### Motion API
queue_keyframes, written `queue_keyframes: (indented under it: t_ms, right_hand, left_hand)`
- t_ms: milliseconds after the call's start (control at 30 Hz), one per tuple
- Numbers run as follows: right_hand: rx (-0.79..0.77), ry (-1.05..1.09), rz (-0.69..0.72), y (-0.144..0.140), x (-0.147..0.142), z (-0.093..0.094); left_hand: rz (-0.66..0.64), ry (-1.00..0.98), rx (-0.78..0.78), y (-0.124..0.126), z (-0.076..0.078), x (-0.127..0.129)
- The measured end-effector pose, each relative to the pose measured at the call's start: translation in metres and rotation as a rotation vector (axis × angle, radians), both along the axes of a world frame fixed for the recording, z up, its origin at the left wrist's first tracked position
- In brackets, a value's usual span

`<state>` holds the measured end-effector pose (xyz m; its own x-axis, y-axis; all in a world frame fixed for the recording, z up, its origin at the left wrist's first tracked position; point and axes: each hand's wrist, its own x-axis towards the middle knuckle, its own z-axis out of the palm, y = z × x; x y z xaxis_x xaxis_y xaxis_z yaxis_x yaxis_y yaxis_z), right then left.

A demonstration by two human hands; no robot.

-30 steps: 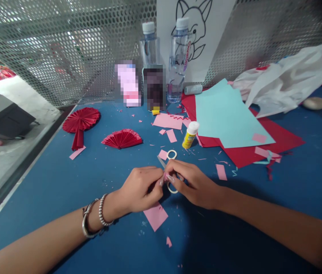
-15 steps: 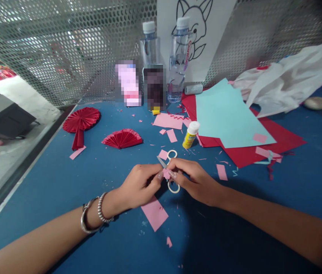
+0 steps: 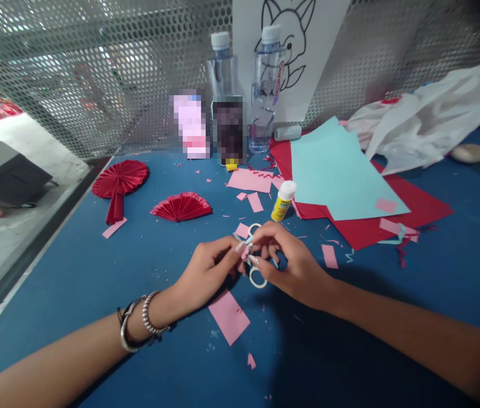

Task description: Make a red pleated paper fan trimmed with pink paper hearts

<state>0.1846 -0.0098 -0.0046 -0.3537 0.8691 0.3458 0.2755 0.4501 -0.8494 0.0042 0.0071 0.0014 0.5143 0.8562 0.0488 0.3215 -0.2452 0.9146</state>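
My left hand [image 3: 208, 272] and my right hand [image 3: 288, 262] meet over the blue table [image 3: 95, 272], fingertips pinched together on a tiny pink paper piece [image 3: 245, 253]. White-handled scissors [image 3: 255, 276] lie on the table under my right hand, mostly hidden. A pink paper rectangle [image 3: 228, 315] lies just below my left hand. My left wrist wears bracelets.
A glue stick [image 3: 283, 200] stands beyond my hands. Two red paper fans [image 3: 181, 206] [image 3: 120, 178] lie at the left. Light blue paper [image 3: 337, 173] on red sheets [image 3: 410, 212], pink scraps, two water bottles [image 3: 264, 85] and a white plastic bag [image 3: 430, 122] fill the back. Perforated metal wall behind.
Both hands have lifted slightly away from me with the small pink piece. My right fingers have spread a little, and more of the scissors' lower handle shows.
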Motion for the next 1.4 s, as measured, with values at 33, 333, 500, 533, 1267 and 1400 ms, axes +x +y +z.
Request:
queue_keyframes:
  t_ms: [33, 333, 500, 533, 1267, 1400]
  right_hand:
    - [0.055, -0.010, 0.006, -0.0001, -0.0004, 0.0002]
    - [0.098, -0.021, -0.033, 0.0038, 0.0002, -0.0002]
    - [0.094, -0.011, -0.039, 0.0034, 0.0005, -0.0010]
    - [0.091, -0.006, -0.042, 0.0036, 0.0005, -0.0015]
    - [-0.155, -0.023, -0.085, 0.0075, -0.0001, -0.0023]
    - [-0.180, -0.004, -0.065, 0.0085, 0.0005, -0.0036]
  left_hand:
    - [0.016, -0.013, -0.038, 0.0002, 0.0003, 0.0005]
    - [0.008, -0.024, -0.145, 0.0001, 0.0010, 0.0012]
    - [0.002, -0.017, -0.128, 0.0006, 0.0004, 0.0009]
    - [0.006, -0.013, -0.121, 0.0005, 0.0003, 0.0007]
    - [-0.045, 0.121, 0.136, -0.0040, 0.0008, 0.0005]
    - [0.011, 0.131, 0.173, -0.0042, -0.0020, 0.0007]
